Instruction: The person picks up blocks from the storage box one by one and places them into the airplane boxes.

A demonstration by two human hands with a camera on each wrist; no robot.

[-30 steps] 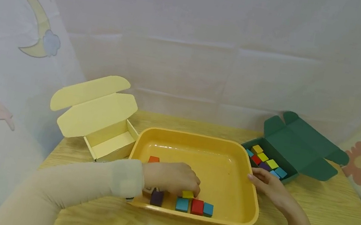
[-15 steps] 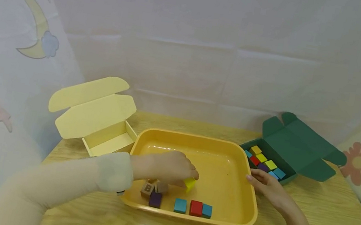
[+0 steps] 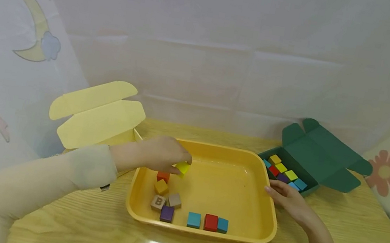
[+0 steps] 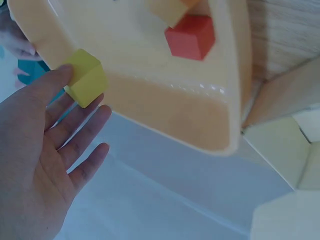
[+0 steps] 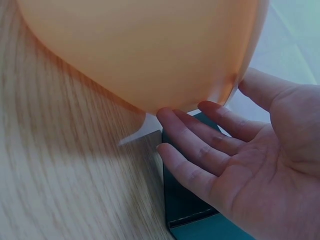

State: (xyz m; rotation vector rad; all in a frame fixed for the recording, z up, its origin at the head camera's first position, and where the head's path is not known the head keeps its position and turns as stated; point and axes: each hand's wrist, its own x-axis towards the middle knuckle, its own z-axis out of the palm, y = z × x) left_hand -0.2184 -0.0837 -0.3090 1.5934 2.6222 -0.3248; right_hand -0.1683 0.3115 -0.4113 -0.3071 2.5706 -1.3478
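My left hand pinches a yellow cube between thumb and fingertips, raised over the tray's left end. Its other fingers are spread and hold nothing. Below it in the yellow tray lie a red-orange block, an orange block, a wooden letter block marked B, another wooden block and a purple cube. On the tray's right side my right hand holds the rim, its thumb over the edge and fingers against the outer wall.
An open pale yellow box stands at the left, partly hidden by my left arm. At the right, an open green box contains several coloured cubes. Two blue cubes and a red cube line the tray's near side.
My left hand has lifted the yellow cube from the near row and carried it left and away from me. The right hand stays at the tray's rim.
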